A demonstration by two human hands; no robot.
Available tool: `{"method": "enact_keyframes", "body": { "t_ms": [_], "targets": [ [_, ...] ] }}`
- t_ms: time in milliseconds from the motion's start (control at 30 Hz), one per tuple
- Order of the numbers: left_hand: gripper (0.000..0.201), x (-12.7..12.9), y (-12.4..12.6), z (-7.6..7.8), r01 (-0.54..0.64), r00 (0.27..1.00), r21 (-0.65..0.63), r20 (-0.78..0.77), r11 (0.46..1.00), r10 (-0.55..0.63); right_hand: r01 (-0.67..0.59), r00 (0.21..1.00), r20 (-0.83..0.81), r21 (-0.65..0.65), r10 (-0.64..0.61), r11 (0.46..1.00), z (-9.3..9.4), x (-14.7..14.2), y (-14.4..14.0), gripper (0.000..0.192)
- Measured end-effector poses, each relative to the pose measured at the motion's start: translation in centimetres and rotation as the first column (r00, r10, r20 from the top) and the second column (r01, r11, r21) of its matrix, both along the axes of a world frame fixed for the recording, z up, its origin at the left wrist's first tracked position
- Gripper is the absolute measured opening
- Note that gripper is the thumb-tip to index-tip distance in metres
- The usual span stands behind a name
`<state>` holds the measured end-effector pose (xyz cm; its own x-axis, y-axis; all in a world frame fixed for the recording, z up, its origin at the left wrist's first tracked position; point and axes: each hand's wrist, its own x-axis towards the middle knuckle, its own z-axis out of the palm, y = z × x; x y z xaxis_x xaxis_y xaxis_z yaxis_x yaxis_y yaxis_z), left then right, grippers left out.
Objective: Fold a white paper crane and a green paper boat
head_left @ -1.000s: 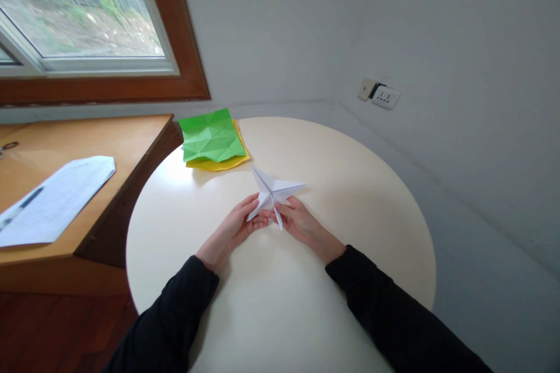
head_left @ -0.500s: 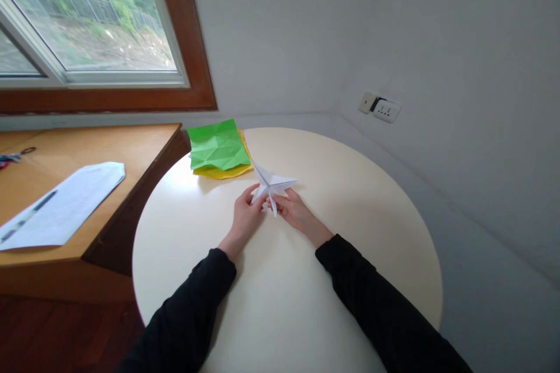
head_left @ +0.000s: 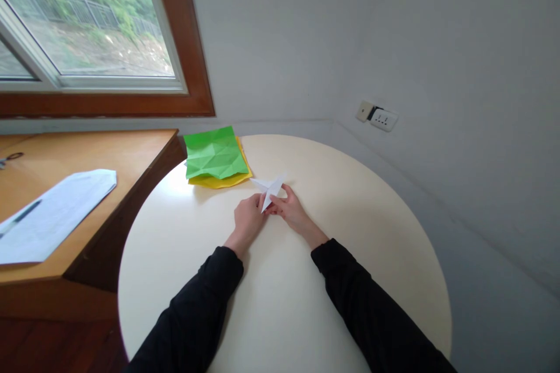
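A small folded white paper with pointed flaps is held between my two hands, above the far half of the round cream table. My left hand closes on its left side with the fingers curled, partly hidden behind the knuckles. On the other side my right hand pinches the paper between thumb and fingers. Just beyond lie a creased green paper sheet and, under it, a yellow sheet.
A wooden desk adjoins the table on the left, bearing white paper sheets, a pen and scissors at the edge of view. Walls stand behind and right, with a socket.
The folded white paper has turned and its flaps sit closer together; it showed a wider star shape before. My left hand has curled more tightly. The view has shifted slightly.
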<state>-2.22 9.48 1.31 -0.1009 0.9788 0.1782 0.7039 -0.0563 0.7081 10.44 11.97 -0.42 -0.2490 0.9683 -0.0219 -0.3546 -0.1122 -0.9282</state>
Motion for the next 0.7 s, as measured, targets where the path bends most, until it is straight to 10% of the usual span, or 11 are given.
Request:
{"method": "enact_keyframes", "body": {
  "t_ms": [500,700],
  "targets": [
    [0.030,-0.4,0.4,-0.7,0.067,0.978,0.043,-0.199,0.997,-0.057,0.356,0.918,0.106,0.199,-0.381,0.913,-0.9,1.4,1.4,0.048],
    [0.022,-0.7,0.7,-1.2,0.112,0.992,0.161,-0.082,0.980,-0.100,0.248,0.968,0.004,0.177,-0.253,0.952,-0.6,1.4,1.3,0.047]
  ]
}}
